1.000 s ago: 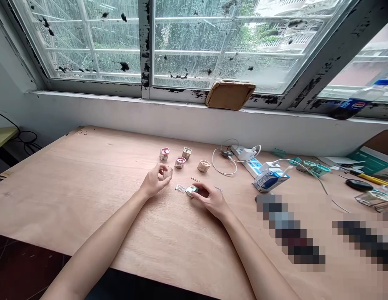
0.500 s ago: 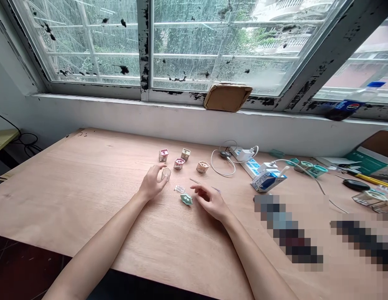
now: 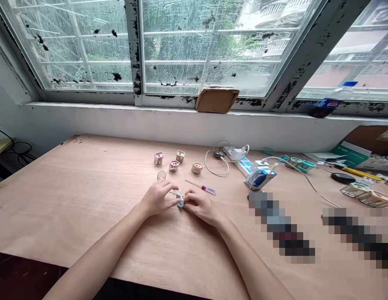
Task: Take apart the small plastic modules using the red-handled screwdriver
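My left hand (image 3: pixel 158 198) and my right hand (image 3: pixel 201 206) meet low over the table. Between their fingertips is a small mint-green, angular plastic piece (image 3: pixel 180 202), pinched from both sides and partly covered by the fingers. Just behind it lies a small clear plastic part (image 3: pixel 175 192), close to my left fingers. A clear hexagonal cup-like piece (image 3: pixel 161 175) stands beyond my left hand. The screwdriver (image 3: pixel 200 186), with a clear and red handle, rests on the table behind my right hand.
Small hexagonal cases, two pink-topped (image 3: pixel 158 157), one brown-topped (image 3: pixel 180 156) and one peach (image 3: pixel 197 168), stand farther back. To the right are a power strip (image 3: pixel 240 161) with cables, a carton (image 3: pixel 260 178), teal cases (image 3: pixel 306 166) and a black mouse (image 3: pixel 343 178).
My left hand has let go of the clear hexagonal piece and come nearer. Both hands have closed on the green piece, which is now tilted up. The view has shifted slightly.
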{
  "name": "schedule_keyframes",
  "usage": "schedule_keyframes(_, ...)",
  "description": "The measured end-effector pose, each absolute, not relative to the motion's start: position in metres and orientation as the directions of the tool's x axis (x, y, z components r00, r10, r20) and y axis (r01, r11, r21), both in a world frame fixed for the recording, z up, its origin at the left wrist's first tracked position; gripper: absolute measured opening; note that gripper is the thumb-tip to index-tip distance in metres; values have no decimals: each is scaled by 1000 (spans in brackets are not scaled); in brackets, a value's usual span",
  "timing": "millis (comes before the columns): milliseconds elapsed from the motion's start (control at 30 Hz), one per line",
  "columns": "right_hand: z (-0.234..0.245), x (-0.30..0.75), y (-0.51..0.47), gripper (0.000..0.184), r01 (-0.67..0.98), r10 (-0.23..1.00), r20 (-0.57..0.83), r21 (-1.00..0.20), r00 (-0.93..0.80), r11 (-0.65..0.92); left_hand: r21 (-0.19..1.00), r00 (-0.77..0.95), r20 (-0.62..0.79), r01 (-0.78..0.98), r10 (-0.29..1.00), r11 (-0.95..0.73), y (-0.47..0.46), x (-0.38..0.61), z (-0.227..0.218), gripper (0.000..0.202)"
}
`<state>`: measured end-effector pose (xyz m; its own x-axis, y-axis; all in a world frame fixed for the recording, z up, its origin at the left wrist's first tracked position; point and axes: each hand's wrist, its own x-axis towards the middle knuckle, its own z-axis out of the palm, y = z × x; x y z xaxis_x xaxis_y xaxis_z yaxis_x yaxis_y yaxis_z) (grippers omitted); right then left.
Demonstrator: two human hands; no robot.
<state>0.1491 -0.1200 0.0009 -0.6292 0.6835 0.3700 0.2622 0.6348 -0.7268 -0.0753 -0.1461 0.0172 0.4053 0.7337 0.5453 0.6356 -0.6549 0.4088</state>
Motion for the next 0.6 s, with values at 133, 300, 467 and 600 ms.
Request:
schedule_keyframes(133,-1,140,-126,11,223,673,496,-689,-548,690,335,506,505,632,699,-699,-149,-74,21,42)
schedule_keyframes(300,-3,131,-131,10,174,640,596,-652,-485,738,327,530,492,623,691,-710,-155,-68,24,32)
schedule_keyframes(467,0,132,-131,14,227,651,593,-632,-474,741,481,469,494,554,732,-680,-156,-71,28,23)
schedule_keyframes(600,-2,133,-125,20,332,698,563,-620,-443,711,534,401,534,523,744,-665,-153,-79,32,18)
